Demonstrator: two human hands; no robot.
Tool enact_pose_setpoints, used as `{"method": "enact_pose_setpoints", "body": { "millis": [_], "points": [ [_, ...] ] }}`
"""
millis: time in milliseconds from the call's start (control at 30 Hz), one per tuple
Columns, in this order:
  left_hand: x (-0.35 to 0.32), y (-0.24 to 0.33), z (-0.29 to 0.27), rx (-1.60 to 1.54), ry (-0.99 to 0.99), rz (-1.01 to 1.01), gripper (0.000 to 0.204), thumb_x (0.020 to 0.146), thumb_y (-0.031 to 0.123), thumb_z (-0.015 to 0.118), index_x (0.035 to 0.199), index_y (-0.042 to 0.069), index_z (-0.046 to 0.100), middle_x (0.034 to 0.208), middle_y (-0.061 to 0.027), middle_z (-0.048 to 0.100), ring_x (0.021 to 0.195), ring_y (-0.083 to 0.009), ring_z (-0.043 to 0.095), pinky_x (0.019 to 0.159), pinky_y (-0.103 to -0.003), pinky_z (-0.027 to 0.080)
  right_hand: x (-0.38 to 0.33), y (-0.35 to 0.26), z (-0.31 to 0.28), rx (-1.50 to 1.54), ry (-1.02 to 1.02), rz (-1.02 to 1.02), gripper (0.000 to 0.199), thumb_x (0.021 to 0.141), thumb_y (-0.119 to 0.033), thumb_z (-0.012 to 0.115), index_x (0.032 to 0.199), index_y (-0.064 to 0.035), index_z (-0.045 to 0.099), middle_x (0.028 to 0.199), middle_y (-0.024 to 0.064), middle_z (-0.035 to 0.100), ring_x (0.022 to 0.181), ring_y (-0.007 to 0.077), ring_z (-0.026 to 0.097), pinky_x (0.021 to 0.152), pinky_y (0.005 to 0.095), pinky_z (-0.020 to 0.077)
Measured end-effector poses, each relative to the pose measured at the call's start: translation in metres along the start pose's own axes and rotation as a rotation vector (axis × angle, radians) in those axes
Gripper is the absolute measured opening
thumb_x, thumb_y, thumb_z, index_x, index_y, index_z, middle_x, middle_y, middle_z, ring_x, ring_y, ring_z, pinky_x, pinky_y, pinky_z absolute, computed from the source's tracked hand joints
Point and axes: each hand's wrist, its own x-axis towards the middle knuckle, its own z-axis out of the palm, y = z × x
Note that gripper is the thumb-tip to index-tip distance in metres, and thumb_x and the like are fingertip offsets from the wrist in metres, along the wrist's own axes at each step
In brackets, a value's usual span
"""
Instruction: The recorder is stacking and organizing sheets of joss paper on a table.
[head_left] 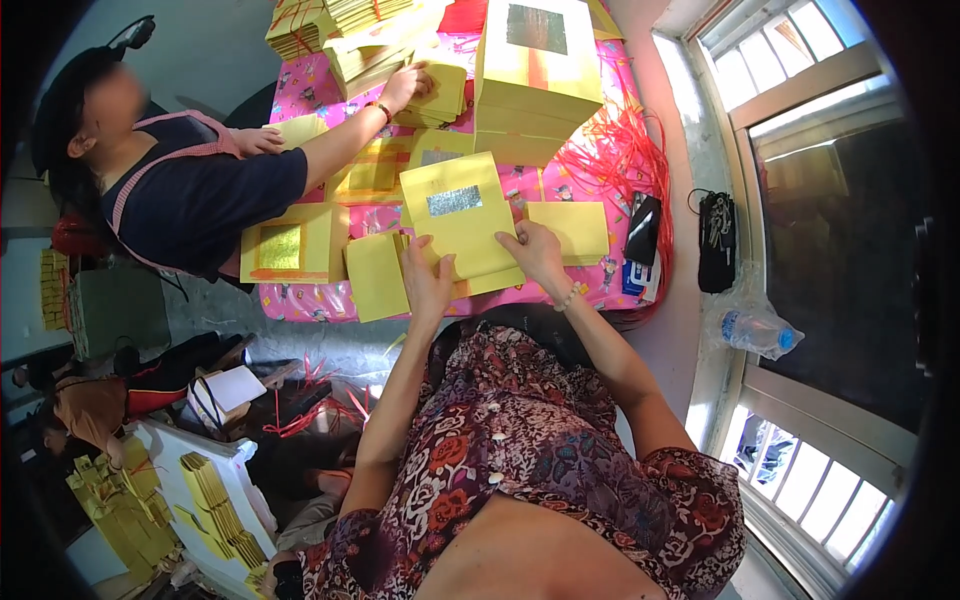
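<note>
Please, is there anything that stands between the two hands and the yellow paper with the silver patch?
Nothing visible stands in the way: the left hand touches the yellow paper at its lower left, and the right hand touches it at the right edge.

We are noting that the yellow sheet (485, 232) between the hands is covering part of a yellow piece (440, 157) with a silver patch behind it. The left hand (428, 285) is hiding the sheet's lower left edge, and the fingers of the right hand (537, 252) are partly disappearing behind its right side, as far as this view is letting us judge. The top edge is cutting off the tall yellow stack (537, 85). At lower left, a person in brown (92, 405) is appearing too small and dim for us. The dark rim is cropping the window (765, 62); the bottle (757, 333) is showing an unreadably small label.
</note>
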Motion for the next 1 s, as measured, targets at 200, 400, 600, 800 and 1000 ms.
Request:
{"method": "enact_pose_setpoints", "body": {
  "millis": [200, 400, 600, 800, 1000],
  "points": [
    [0.001, 0.0, 0.0, 0.006, -0.004, -0.018, 0.048, 0.082, 0.015, 0.072, 0.121, -0.002, 0.051, 0.116, -0.0215, 0.055, 0.11, -0.0364, 0.055, 0.095, -0.042, 0.044, 0.001, 0.001, 0.001, -0.012, 0.0, 0.001, 0.04, 0.081, -0.041, 0.071, 0.078, -0.0021, 0.063, 0.063, 0.0104, 0.06, 0.059, 0.0265, 0.06, 0.057, 0.0392, 0.0457],
    [0.003, -0.001, 0.0, 0.005, -0.005, -0.024, 0.048, 0.082, 0.014, 0.072, 0.121, -0.002, 0.051, 0.115, -0.0217, 0.056, 0.109, -0.0366, 0.055, 0.095, -0.042, 0.044, 0.0, -0.003, 0.001, 0.0, 0.007, 0.006, 0.04, 0.081, -0.041, 0.071, 0.08, -0.0022, 0.064, 0.065, 0.0107, 0.061, 0.06, 0.027, 0.061, 0.057, 0.0392, 0.0465],
    [0.001, 0.007, 0.002, 0.066, 0.025, -0.051, 0.051, 0.078, 0.012, 0.074, 0.121, 0.001, 0.05, 0.111, -0.0207, 0.052, 0.106, -0.0413, 0.051, 0.091, -0.045, 0.044, 0.0, -0.003, 0.004, -0.043, -0.005, 0.027, 0.04, 0.081, -0.041, 0.071, 0.081, -0.0021, 0.063, 0.065, 0.0116, 0.061, 0.061, 0.0286, 0.061, 0.058, 0.0406, 0.0467],
    [0.006, 0.031, -0.014, 0.391, 0.0, 0.114, 0.041, 0.076, 0.014, 0.075, 0.11, 0.003, 0.055, 0.103, -0.0179, 0.051, 0.102, -0.0388, 0.055, 0.083, -0.046, 0.047, 0.0, -0.001, 0.004, -0.051, 0.019, 0.008, 0.04, 0.081, -0.041, 0.071, 0.078, -0.0025, 0.06, 0.065, 0.0124, 0.061, 0.063, 0.0303, 0.061, 0.058, 0.0416, 0.0463],
    [0.001, 0.018, 0.004, 0.293, -0.176, 0.147, 0.027, 0.084, 0.018, 0.068, 0.104, 0.003, 0.055, 0.099, -0.0184, 0.053, 0.082, -0.0384, 0.061, 0.067, -0.048, 0.05, 0.003, 0.003, 0.003, -0.061, -0.006, 0.027, 0.04, 0.08, -0.041, 0.073, 0.079, -0.0032, 0.06, 0.066, 0.0128, 0.061, 0.064, 0.0309, 0.061, 0.06, 0.0417, 0.0467]
  ]
}}
